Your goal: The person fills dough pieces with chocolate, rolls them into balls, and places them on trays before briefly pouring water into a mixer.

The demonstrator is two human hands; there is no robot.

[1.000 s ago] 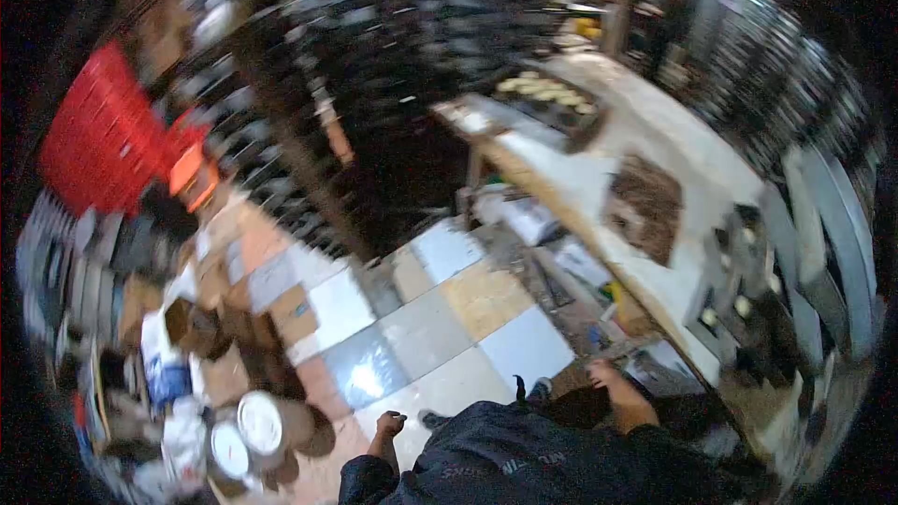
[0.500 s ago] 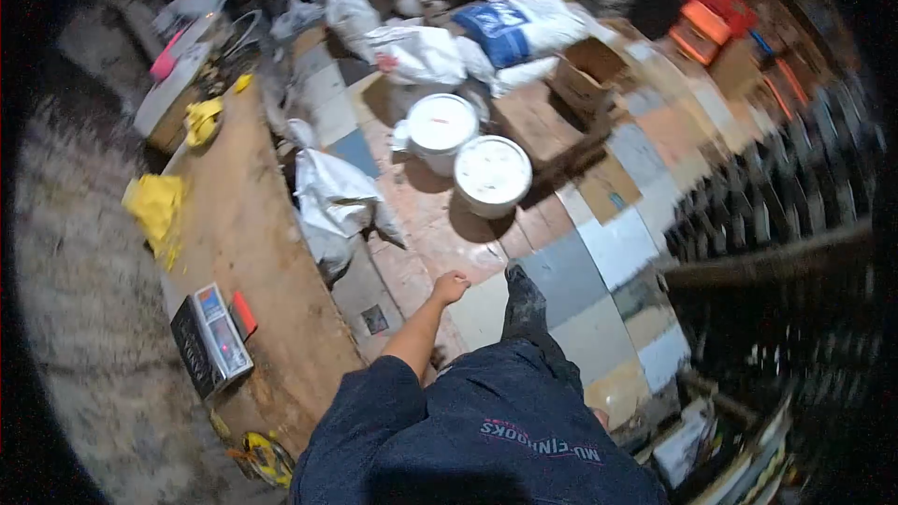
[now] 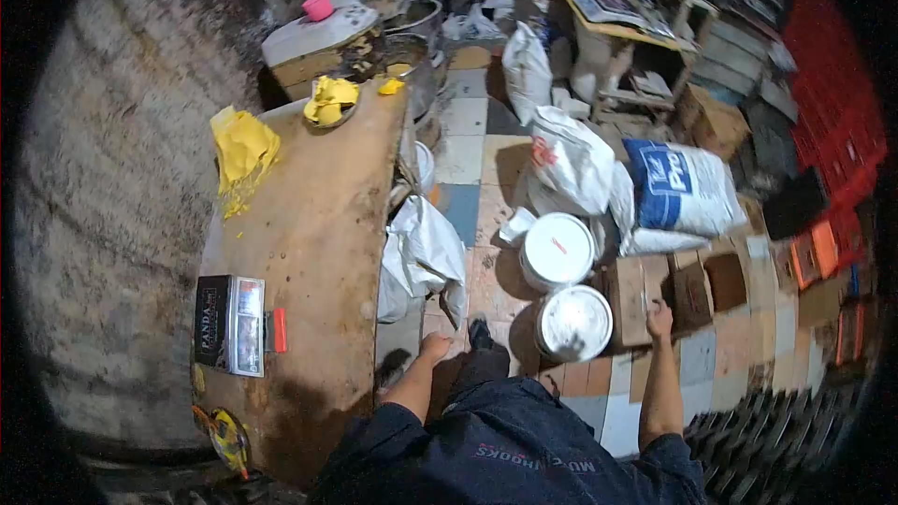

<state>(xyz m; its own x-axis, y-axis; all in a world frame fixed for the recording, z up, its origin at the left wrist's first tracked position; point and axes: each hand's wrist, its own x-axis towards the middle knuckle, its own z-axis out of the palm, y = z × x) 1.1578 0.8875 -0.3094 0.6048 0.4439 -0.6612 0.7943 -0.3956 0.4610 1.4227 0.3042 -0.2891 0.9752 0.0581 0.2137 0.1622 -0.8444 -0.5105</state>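
My left hand (image 3: 436,347) hangs low in front of my body, beside a white sack (image 3: 421,257) by the wooden table (image 3: 318,243); its fingers are curled, too small to make out. My right hand (image 3: 659,318) is out to the right, over a cardboard box (image 3: 631,295), fingers curled, and whether it touches the box is unclear. Between my hands stand two white lidded buckets, one (image 3: 557,251) behind the other (image 3: 574,323). On the table lie a scale (image 3: 245,327), a red item (image 3: 279,330), yellow material (image 3: 245,150) and a bowl of yellow lumps (image 3: 331,101).
White sacks (image 3: 572,164) and a blue-and-white bag (image 3: 683,187) lie beyond the buckets. A cluttered small table (image 3: 622,19) stands at the back. Red crates (image 3: 837,122) are at the right, dark slatted metal (image 3: 786,440) at the lower right. A tiled walkway (image 3: 460,154) runs between table and sacks.
The view has turned left and lifted, showing more of the table and the back of the room. My right hand has come into view at the right; a foot shows lower between my hands.
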